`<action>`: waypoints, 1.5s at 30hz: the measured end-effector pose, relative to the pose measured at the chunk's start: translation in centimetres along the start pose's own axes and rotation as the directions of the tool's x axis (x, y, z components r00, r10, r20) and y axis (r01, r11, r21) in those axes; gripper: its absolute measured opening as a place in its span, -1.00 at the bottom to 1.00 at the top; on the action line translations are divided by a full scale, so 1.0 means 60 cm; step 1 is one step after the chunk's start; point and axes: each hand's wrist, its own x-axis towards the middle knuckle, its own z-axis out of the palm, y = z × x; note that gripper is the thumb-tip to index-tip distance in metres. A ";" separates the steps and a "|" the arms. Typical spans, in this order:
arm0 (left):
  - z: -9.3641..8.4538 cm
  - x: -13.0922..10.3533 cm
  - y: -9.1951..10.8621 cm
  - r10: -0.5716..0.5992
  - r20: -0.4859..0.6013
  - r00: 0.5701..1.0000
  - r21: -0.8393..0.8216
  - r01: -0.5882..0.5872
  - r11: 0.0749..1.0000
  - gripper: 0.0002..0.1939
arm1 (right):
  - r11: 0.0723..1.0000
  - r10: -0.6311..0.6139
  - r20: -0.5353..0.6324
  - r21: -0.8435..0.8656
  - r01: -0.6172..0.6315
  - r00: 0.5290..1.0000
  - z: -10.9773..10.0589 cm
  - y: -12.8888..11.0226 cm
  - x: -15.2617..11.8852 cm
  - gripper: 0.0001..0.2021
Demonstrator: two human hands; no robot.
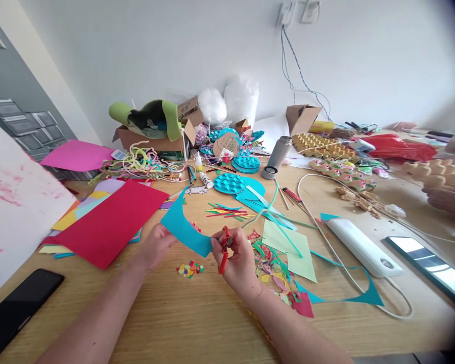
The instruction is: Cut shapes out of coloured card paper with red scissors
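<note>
R fingers (215,246) pinch blue paper (185,228) at its 4 o'clock end, red scissors (223,264) held too; my L fingers (168,239) at 8 o'clock edge, tips hidden, can't tell if gripping. Paper's above worktop (155,318). Est. light, floppy; I'd hold wide part, not 12 o'clock tip.

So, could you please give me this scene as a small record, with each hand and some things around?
Left hand: at the left edge of a blue paper piece with curved side
Right hand: holds orange-red plastic-handled scissors, also touches the paper's right end
Between hands: pile of small multicoloured pieces
Left side: large rectangular red paper sheet
Right side: pale green paper sheet
</note>
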 end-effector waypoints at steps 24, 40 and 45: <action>0.007 0.004 0.001 -0.210 -0.187 0.960 -0.342 0.137 0.930 -0.68 | 0.907 0.379 -0.142 0.252 -0.337 0.915 -0.025 -0.002 0.034 -0.66; -0.031 0.022 -0.017 -0.246 -0.393 0.886 -0.381 0.087 0.921 -0.69 | 0.922 0.355 -0.083 0.193 -0.335 0.931 -0.034 -0.002 0.035 -0.66; -0.022 0.021 -0.016 -0.242 -0.393 0.887 -0.367 0.090 0.926 -0.70 | 0.926 0.341 -0.079 0.201 -0.320 0.937 -0.040 -0.007 0.036 -0.67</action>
